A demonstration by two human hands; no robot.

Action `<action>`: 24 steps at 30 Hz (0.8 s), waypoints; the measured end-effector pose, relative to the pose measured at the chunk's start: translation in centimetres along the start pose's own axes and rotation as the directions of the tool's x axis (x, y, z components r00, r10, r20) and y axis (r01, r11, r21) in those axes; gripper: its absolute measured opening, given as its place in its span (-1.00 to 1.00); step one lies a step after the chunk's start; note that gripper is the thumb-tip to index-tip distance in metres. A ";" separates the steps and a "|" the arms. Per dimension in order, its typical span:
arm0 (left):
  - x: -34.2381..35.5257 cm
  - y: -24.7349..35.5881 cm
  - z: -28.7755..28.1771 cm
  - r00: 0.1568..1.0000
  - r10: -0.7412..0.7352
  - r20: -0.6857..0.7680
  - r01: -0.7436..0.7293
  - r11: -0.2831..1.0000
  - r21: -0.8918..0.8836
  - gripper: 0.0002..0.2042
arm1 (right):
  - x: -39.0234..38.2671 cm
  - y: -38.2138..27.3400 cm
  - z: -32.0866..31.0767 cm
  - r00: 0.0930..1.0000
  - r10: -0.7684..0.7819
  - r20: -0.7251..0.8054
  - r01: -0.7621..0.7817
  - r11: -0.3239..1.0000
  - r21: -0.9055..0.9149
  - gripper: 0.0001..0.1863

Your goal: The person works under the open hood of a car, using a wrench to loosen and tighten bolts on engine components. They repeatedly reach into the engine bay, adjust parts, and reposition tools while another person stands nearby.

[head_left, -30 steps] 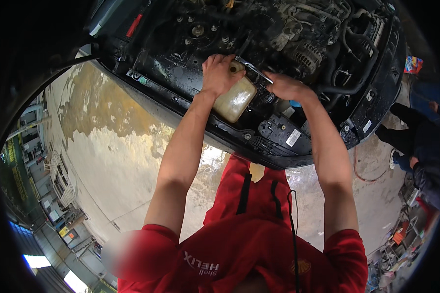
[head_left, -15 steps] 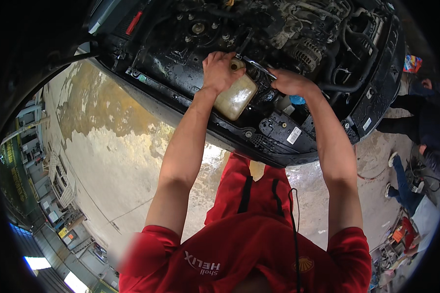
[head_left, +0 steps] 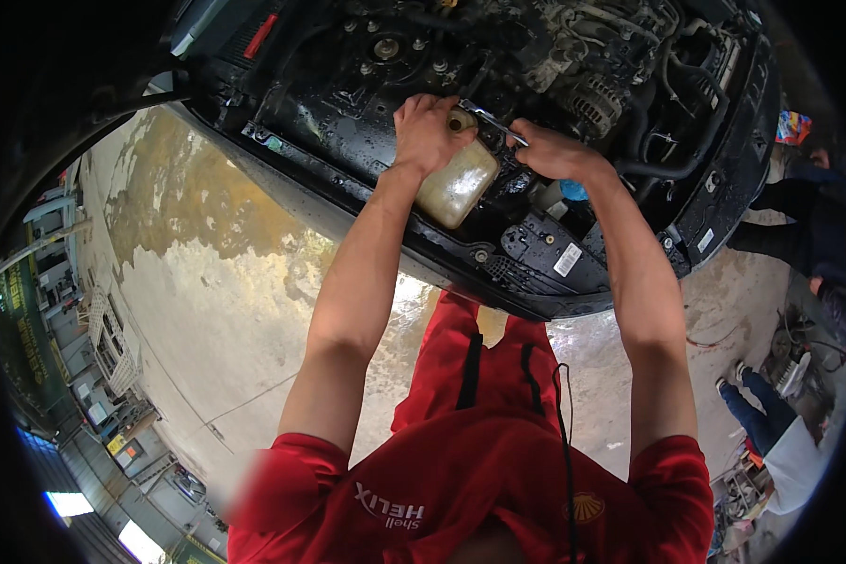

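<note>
A slim silver wrench [head_left: 489,117] slants over the engine bay, just beyond a yellowed translucent plastic reservoir [head_left: 461,186]. My right hand [head_left: 553,152] is closed around its near end, with the handle's tip poking out between the fingers. At the wrench's far end is my left hand [head_left: 428,133], its fingers bent at the tool's head and its thumb beside the reservoir's round uncapped neck. What the wrench head sits on is hidden by the fingers. A blue cap [head_left: 572,190] shows under my right wrist.
A black strut mount [head_left: 385,49] with studs lies beyond my left hand. An alternator [head_left: 589,101] and a curved black hose [head_left: 663,171] are to the right. The car's front edge separates me from the bay. Other people [head_left: 766,414] are at the right, on the wet concrete floor [head_left: 244,310].
My right hand and the wrench handle have swung slightly left and away from me. The left hand stays at the wrench head. At the right, a person's legs have shifted.
</note>
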State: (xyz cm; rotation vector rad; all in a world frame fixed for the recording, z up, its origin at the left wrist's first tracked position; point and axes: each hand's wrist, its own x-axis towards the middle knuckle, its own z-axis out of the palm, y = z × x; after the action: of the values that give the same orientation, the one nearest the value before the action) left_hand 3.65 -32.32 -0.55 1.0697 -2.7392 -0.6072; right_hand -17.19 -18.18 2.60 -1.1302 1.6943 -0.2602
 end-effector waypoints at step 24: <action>-0.3 0.6 0.2 0.998 0.022 -0.052 -0.021 1.000 0.006 -0.37 | 1.5 1.5 0.5 0.997 -0.083 0.008 0.083 0.996 0.024 -0.43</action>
State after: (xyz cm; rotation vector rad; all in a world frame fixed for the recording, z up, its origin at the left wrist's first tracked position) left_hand 3.48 -31.66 -0.52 1.0411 -2.7055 -0.5604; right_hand -17.63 -18.42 0.50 -1.1840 1.6349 -0.3259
